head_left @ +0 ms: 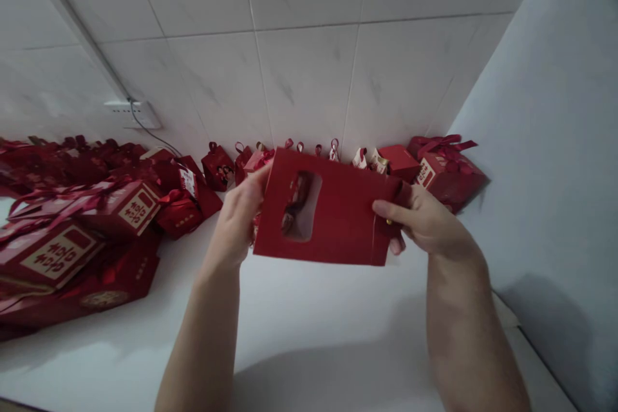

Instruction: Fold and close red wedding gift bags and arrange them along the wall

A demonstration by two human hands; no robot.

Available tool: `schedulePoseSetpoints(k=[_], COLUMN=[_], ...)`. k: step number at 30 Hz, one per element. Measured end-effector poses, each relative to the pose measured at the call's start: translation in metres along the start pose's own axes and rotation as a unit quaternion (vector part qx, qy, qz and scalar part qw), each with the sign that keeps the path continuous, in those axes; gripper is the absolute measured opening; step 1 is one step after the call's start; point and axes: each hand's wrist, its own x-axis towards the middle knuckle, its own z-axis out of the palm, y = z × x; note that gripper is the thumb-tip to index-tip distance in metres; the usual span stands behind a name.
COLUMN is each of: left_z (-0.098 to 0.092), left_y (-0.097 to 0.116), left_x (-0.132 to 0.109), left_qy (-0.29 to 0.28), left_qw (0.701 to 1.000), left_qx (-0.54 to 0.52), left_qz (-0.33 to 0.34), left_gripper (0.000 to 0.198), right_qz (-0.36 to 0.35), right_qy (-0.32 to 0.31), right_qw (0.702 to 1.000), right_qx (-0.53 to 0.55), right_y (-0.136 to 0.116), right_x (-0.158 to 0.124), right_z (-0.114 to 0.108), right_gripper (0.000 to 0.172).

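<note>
A red gift box (345, 212) with a clear window is held up above the white tabletop, between my two hands. Through the window show dark wrapped pieces, too dim to name. My left hand (239, 219) grips the box's left end, its fingers mostly hidden behind it. At the right end my right hand (420, 219) pinches the box, thumb on the front face and fingertips showing below. Something small and gold-coloured glints by that thumb.
Red gift boxes (58, 251) with ribbons and gold labels are piled at the left. Small ribbon-looped boxes stand along the tiled wall (304, 77). A larger ribboned box (449, 170) sits in the right corner. A power strip (132, 114) with a cable is on the wall.
</note>
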Motion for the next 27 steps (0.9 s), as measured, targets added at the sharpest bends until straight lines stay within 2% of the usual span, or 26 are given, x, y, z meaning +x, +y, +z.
schedulePoseSetpoints(k=[3,5,9,14,18,20,24,27], left_z=[-0.005,-0.008,-0.010,-0.010,-0.008,-0.007,-0.008,-0.011], left_y=[-0.001,-0.002,-0.003,0.004,0.013,0.016,0.014,0.010], left_x=[0.002,0.004,0.005,-0.003,-0.014,-0.018,-0.018,-0.013], left_qy=[0.037,0.043,0.045,0.027,0.005,-0.013,-0.041,-0.027], left_qw=[0.997,0.998,0.997,0.996,0.999,0.999,0.995,0.998], left_qx=[-0.049,-0.039,-0.042,-0.071,-0.033,-0.022,-0.015,-0.012], left_qz=[0.042,0.034,0.036,0.044,0.030,0.046,0.090,0.062], left_gripper=[0.071,0.066,0.070,0.067,0.061,0.069,0.088,0.077], right_qz=[-0.073,-0.087,-0.078,-0.096,-0.085,-0.075,-0.091,-0.065], right_qy=[0.146,0.182,0.136,0.011,-0.021,-0.042,0.013,0.033], right_qw=[0.984,0.976,0.986,0.995,0.996,0.996,0.996,0.997], right_qx=[0.073,0.083,0.058,0.038,0.002,-0.011,-0.010,-0.026], right_y=[0.012,0.021,0.032,0.025,0.019,0.018,0.020,0.022], right_x=[0.018,0.029,0.035,0.025,0.018,0.017,0.020,0.025], right_z=[0.019,0.033,0.044,0.028,0.019,0.018,0.021,0.019], right_gripper=[0.036,0.041,0.041,0.040,0.032,0.031,0.029,0.032])
